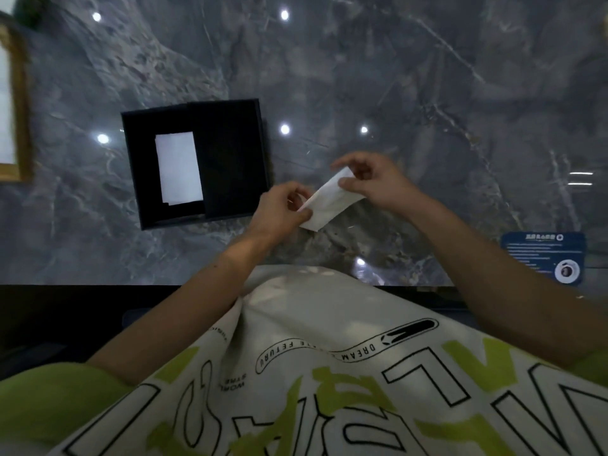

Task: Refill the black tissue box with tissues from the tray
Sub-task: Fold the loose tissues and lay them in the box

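Tissue (329, 200) is pinched at opposite ends by left hand (279, 209) and right hand (375, 182), seemingly to be held flat for the black tissue box (141, 143) nearby.

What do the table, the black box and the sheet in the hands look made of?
The table looks like polished grey stone or a stone-look slab: veined, with bright lights mirrored in it. The box is matte black, likely card or fabric-covered board; it shows no shine. The sheet looks like thin, soft white tissue paper, folded and pinched at its ends by the left hand and right hand.
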Available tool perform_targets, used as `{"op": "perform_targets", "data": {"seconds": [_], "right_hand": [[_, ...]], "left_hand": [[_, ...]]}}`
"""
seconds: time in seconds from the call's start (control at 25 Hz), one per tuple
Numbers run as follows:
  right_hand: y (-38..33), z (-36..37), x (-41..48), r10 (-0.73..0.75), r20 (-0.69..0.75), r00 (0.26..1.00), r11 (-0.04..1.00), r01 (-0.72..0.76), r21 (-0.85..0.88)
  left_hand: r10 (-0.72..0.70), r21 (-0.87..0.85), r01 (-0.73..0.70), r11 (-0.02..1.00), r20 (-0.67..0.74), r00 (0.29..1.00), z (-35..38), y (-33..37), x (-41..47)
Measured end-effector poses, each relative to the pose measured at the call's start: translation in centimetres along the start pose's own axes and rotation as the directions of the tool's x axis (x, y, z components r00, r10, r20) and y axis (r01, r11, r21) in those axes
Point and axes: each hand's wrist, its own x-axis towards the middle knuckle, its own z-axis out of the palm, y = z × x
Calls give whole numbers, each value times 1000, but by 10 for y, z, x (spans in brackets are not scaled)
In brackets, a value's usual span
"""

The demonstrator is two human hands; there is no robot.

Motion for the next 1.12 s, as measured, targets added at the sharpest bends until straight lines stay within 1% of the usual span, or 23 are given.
{"op": "perform_targets", "data": {"seconds": [0.16, 0.24, 0.32, 0.44, 0.52, 0.56, 0.6, 0.68, 0.72, 0.76, 0.8, 0.84, 0.88, 0.92, 1.0, 1.08, 1.12], "right_hand": [[-38, 29, 1, -76, -1, 997, 990, 75, -123], [-62, 50, 4, -101, 10, 995, 982, 101, -161], [-83, 73, 8, -125, -9, 992, 971, 120, -205], [-108, 116, 18, -152, -59, 987, 952, 130, -278], [-118, 144, 29, -188, -59, 980, 949, 166, -269], [-123, 164, 36, -181, -50, 982, 964, 167, -209], [-124, 175, 40, -132, -49, 990, 985, 126, -117], [-124, 200, 48, 32, -79, 996, 999, -31, 16], [-123, 212, 49, 121, -104, 987, 991, -115, 69], [-122, 223, 50, 200, -114, 973, 971, -181, 157], [-121, 232, 51, 273, -97, 957, 928, -235, 288], [-119, 238, 51, 326, -46, 944, 860, -275, 430], [-118, 243, 49, 349, 14, 937, 786, -301, 539], [-116, 247, 48, 354, 67, 933, 732, -321, 601], [-116, 252, 46, 346, 148, 926, 670, -355, 652], [-118, 254, 47, 324, 150, 934, 659, -336, 672], [-119, 253, 49, 312, 105, 944, 685, -300, 664]], "left_hand": [[90, -157, -83, 984, 42, 995, -38, -4, -10], [141, -191, -131, 973, 42, 989, -63, -11, -16], [174, -220, -163, 962, 29, 984, -87, -21, -21], [198, -261, -191, 946, -1, 980, -131, -45, -29], [197, -262, -196, 945, -25, 980, -156, -62, -32], [201, -265, -206, 942, -44, 978, -173, -75, -34], [212, -280, -221, 934, -62, 975, -182, -82, -35], [226, -340, -248, 907, -104, 969, -200, -96, -38], [224, -376, -252, 891, -118, 967, -208, -103, -40], [221, -410, -253, 876, -125, 967, -215, -108, -40], [219, -432, -253, 866, -126, 967, -220, -112, -40], [221, -455, -255, 853, -127, 967, -225, -115, -40], [222, -470, -260, 844, -136, 966, -228, -117, -41], [220, -495, -268, 827, -154, 963, -231, -118, -41], [196, -541, -255, 802, -165, 967, -235, -119, -40], [142, -565, -215, 796, -171, 975, -233, -122, -39], [104, -547, -198, 814, -197, 975, -232, -123, -37]]}}
